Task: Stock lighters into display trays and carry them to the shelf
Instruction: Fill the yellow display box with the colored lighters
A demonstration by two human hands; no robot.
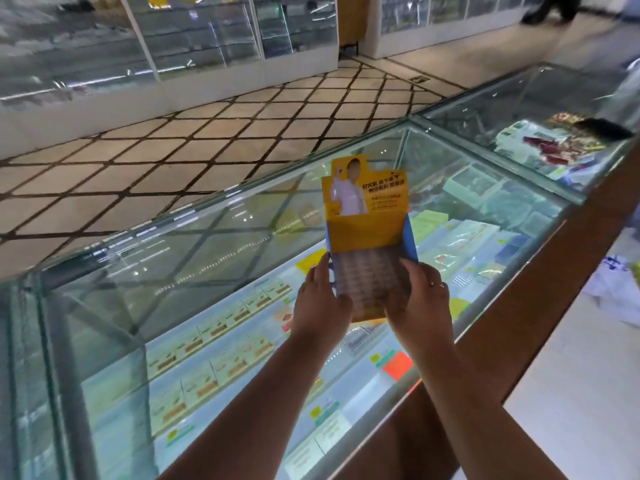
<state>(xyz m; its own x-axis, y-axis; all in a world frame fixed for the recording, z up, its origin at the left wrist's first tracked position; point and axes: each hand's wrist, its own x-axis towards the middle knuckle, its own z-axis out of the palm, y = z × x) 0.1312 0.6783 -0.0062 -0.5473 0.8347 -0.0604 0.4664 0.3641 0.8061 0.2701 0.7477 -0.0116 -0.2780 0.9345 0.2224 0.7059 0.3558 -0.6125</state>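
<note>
A yellow and blue cardboard display tray [367, 237] with a tall printed back card is held over the glass counter [214, 244]. Rows of lighters [369, 278] fill its bottom; they look blurred. My left hand [320, 306] grips the tray's left side, thumb on the front edge. My right hand [420, 299] grips the right side, a ring on one finger. Whether the tray touches the glass I cannot tell.
Boxed goods and coloured price tags [398, 363] lie inside the lit glass case. A second glass case [540, 133] continues to the right with packets on it. A brown counter edge [512, 306] runs along my side. Tiled floor [194, 133] and wall cabinets [194, 36] lie beyond.
</note>
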